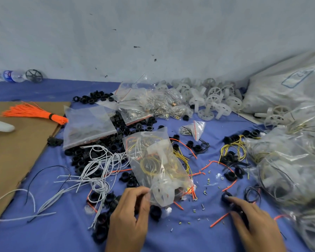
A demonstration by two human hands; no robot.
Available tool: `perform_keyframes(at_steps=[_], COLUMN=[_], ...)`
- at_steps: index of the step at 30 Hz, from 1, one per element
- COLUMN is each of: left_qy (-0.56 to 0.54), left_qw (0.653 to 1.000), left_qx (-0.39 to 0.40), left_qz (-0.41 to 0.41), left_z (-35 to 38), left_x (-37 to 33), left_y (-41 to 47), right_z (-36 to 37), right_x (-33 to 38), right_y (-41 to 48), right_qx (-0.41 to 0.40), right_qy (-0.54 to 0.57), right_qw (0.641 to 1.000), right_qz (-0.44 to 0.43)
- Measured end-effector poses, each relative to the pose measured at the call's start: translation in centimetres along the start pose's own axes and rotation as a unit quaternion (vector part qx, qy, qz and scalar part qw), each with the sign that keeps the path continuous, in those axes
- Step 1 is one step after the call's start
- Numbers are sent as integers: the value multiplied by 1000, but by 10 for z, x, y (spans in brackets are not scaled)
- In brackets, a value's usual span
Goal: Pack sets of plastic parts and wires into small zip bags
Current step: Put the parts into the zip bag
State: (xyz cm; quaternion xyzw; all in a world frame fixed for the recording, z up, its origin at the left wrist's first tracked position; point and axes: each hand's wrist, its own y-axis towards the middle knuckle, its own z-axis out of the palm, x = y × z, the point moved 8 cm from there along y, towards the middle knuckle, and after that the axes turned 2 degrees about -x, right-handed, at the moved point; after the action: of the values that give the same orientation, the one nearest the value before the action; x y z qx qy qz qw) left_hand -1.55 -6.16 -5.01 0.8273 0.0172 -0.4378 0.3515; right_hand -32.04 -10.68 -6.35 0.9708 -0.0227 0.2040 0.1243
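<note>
Now, your left hand (pixel 127 213) pinches the near end of the zip bag (pixel 153 160) on the blue cloth (pixel 189 239) — keep its opening wide. Right of the bag, your right hand (pixel 251 219) curls round a black ring (pixel 226 196) — lift it clear of wires (pixel 219 219).

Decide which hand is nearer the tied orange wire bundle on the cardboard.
Left. The left hand, pinching a clear bag, is toward the viewer and right of the bundle; the right hand is farther right still, by a black ring.
</note>
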Motion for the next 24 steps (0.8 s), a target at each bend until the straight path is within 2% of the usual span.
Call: perform_keyframes(at_steps=[3,7,10,12,17,19,21,23,24], left_qy=[0,6,4,4,1,-2,0,6,8], left_qw=[1000,1000,1000,1000,1000,1000,1000,1000,1000], left_qx=[0,6,8,7,3,1,1,6,8], left_qz=[0,-2,0,-1,4,12,17,19,21], left_z=[-1,0,0,0,-1,-1,-1,1,1], left_x=[0,0,1,1,-1,-2,-1,0,0], left_y=[0,-1,-1,-1,0,-1,-1,-1,-1], right_z=[-5,1,1,4,18,7,-5,3,12], right_x=[3,3,11,20,19,30,41,69,84], right_y=[2,15,25,31,45,43,32,10,-3], right_qx=[-20,36,18,39,104,59,58,170,225], right_qy=[5,-70,-53,-99,-210,-109,93,246,287], right_qw=[1000,997,998,992,971,990,992,951,928], right_qz=[-3,2,-36,-66,-55,-68,-57,-76,-80])
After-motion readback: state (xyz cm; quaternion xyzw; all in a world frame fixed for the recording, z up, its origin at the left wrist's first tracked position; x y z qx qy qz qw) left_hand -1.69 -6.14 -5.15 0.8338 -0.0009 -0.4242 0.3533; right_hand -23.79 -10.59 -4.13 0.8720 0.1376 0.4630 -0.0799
